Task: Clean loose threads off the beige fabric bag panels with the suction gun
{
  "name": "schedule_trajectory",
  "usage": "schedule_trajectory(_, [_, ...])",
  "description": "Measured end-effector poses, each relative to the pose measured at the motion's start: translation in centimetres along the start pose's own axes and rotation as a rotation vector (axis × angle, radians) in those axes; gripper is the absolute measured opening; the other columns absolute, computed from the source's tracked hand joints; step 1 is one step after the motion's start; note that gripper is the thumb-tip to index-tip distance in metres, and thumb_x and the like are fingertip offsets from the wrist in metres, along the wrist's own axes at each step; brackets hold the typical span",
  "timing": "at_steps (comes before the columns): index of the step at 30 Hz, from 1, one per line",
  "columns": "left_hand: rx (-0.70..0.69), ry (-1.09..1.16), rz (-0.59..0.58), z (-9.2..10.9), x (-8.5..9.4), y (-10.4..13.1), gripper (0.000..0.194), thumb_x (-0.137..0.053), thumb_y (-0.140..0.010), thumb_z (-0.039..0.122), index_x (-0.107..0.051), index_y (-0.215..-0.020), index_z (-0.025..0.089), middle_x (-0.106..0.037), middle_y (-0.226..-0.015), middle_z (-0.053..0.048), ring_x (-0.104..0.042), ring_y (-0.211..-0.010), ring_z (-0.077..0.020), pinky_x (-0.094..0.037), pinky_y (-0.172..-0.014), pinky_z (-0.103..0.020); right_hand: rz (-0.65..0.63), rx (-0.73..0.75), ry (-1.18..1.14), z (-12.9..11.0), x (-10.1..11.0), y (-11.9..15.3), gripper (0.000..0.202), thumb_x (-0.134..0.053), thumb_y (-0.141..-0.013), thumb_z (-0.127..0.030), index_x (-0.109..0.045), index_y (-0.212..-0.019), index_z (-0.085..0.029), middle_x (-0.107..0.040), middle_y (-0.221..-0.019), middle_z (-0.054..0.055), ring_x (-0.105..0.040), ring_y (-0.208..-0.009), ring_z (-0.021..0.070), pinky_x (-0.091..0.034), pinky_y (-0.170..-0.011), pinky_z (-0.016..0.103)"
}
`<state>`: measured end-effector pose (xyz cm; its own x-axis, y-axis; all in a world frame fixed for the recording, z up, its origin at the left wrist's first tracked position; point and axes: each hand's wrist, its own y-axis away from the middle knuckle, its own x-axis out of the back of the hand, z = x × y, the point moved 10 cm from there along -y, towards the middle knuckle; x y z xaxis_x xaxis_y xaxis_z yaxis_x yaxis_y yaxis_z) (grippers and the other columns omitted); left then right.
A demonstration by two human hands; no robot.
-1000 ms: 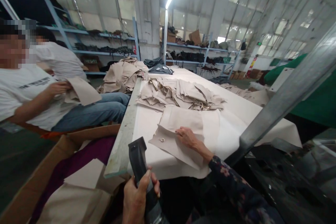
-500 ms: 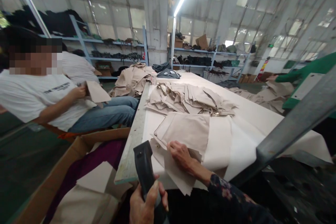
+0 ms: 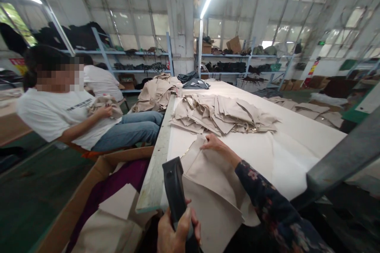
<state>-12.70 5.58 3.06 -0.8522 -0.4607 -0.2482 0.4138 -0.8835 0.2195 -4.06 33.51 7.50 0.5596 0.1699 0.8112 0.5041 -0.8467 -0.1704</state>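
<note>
My left hand (image 3: 178, 227) is wrapped round the handle of a black handheld tool (image 3: 173, 182), held upright by the table's near left corner. With my right hand (image 3: 212, 142) I pinch the upper edge of a beige fabric piece (image 3: 208, 166). That piece lies partly on the white-covered table (image 3: 285, 158) and hangs over its near edge, with more beige fabric beneath it. Just beyond my right hand lies a heap of beige pieces (image 3: 219, 112), some with metallic edges showing.
At the left a seated person (image 3: 68, 110) handles beige fabric. An open cardboard box (image 3: 53, 217) holds beige and purple cloth beside the table. A metal post (image 3: 341, 158) slants across the right. Dark folded cloth (image 3: 196, 84) lies at the far end.
My right hand has moved away from me to the fabric's upper edge, and the piece is now partly lifted and shifted nearer the front edge. My left hand still holds the tool.
</note>
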Motion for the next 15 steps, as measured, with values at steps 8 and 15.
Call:
schedule_trajectory(8, [-0.017,0.101,-0.136,1.5,-3.8,1.4,0.041,-0.070,-0.066,0.048,-0.058,-0.087,0.016,-0.055,-0.051,0.002,-0.045,-0.035,-0.0115,-0.041,-0.035,-0.025,0.170,0.262,-0.590,-3.4,4.9,5.9,0.018,-0.063,-0.070,-0.027,-0.049,-0.067,-0.016,-0.037,-0.062,-0.006,-0.033,-0.056,0.0079,-0.026,-0.050,0.020])
schedule_trajectory(15, [0.006,0.259,-0.296,2.3,-5.5,3.2,0.037,-0.071,-0.069,0.044,-0.057,-0.091,0.017,-0.054,-0.056,0.002,-0.047,-0.036,-0.0110,-0.040,-0.034,-0.024,0.315,0.406,-0.430,-6.6,7.1,11.8,0.027,-0.061,-0.074,-0.017,-0.042,-0.054,-0.017,-0.036,-0.057,-0.006,-0.035,-0.055,0.0085,-0.026,-0.052,0.021])
